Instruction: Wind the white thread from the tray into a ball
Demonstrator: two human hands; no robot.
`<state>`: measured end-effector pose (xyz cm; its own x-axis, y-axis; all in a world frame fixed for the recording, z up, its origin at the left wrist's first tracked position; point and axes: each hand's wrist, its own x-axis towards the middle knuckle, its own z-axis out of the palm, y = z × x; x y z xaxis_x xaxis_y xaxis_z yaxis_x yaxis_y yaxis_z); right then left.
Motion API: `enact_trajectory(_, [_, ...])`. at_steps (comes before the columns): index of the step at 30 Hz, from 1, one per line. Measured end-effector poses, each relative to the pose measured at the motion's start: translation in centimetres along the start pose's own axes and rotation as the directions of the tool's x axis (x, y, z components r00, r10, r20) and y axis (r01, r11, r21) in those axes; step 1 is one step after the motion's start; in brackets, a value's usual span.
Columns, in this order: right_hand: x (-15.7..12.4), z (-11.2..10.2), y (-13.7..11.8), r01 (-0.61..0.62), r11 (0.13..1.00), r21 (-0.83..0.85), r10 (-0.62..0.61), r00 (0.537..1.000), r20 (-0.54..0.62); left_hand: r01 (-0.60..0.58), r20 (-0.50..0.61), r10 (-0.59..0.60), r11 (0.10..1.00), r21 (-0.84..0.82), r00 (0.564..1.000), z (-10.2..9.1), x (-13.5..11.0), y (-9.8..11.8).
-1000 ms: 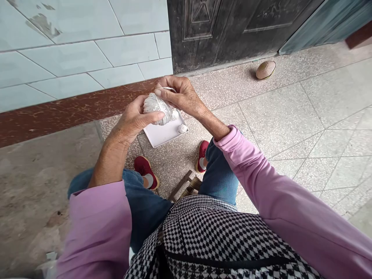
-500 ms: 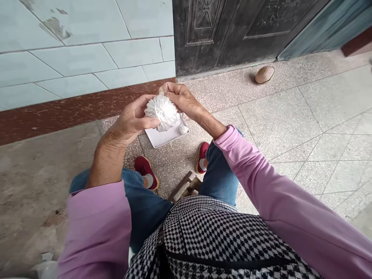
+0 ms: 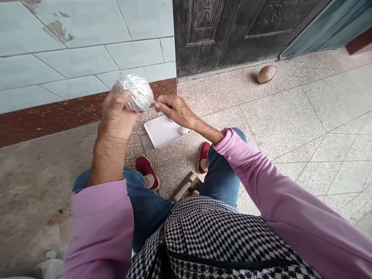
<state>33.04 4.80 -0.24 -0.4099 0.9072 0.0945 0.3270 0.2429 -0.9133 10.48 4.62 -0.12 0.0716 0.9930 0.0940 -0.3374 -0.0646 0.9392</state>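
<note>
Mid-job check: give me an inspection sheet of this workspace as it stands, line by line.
Surface: speckled stone floor, laid in tiles.
Job's things: shiny white ruffled ball, raised in front of the wall; flat white rectangular tray on the floor; small white spool at the tray's right edge.
Clutter: brown oval ball by the door; wooden stool between the legs.
Grippers: left hand closed round the ruffled ball; right hand with fingertips pinched beside it, what they pinch too thin to tell.
Cables: nothing seen.
Surroundings: pale blue tiled wall with a red-brown skirting; dark embossed door.
</note>
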Motion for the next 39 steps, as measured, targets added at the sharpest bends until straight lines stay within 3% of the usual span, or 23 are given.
enact_trajectory(8, [-1.7, -0.2, -1.1, 0.113, 0.991, -0.076, -0.095, 0.973, 0.209, 0.026, -0.068, -0.007, 0.956, 0.291, 0.998, -2.3, 1.2, -1.2])
enact_trajectory(14, [-0.7, -1.9, -0.2, 0.133, 0.991, -0.004, -0.133, 0.991, 0.005, 0.134, -0.035, -0.130, 0.922, 0.364, 0.991, -1.0, 0.1, -0.6])
enact_trajectory(18, [0.2, -2.7, 1.1, 0.211, 0.975, 0.071, -0.206, 0.975, -0.081, 0.166, 0.111, -0.231, 0.895, 0.414, 0.967, 0.1, -0.7, 0.2])
enact_trajectory(21, [0.5, -3.1, 1.4, 0.194, 0.978, 0.084, -0.183, 0.976, -0.120, 0.203, 0.211, -0.308, 0.890, 0.409, 0.928, 1.0, -1.3, 1.1])
enact_trajectory(26, [0.9, -3.3, 1.6, 0.166, 0.980, 0.113, -0.152, 0.980, -0.128, 0.270, 0.292, -0.379, 0.896, 0.352, 0.878, 1.7, -2.0, 2.0])
enact_trajectory(32, [1.0, -2.5, 1.2, 0.082, 0.986, 0.145, -0.071, 0.994, -0.079, 0.323, 0.351, -0.426, 0.892, 0.316, 0.834, 0.5, -1.9, 1.6])
enact_trajectory(35, [1.2, -2.1, 1.2, 0.027, 0.991, 0.133, -0.018, 0.997, -0.069, 0.313, 0.359, -0.408, 0.903, 0.295, 0.839, 0.4, -1.9, 1.3])
enact_trajectory(39, [1.7, -1.9, 1.7, 0.013, 0.988, 0.155, -0.001, 0.997, -0.072, 0.262, 0.291, -0.320, 0.940, 0.221, 0.902, 1.0, -1.8, 1.2])
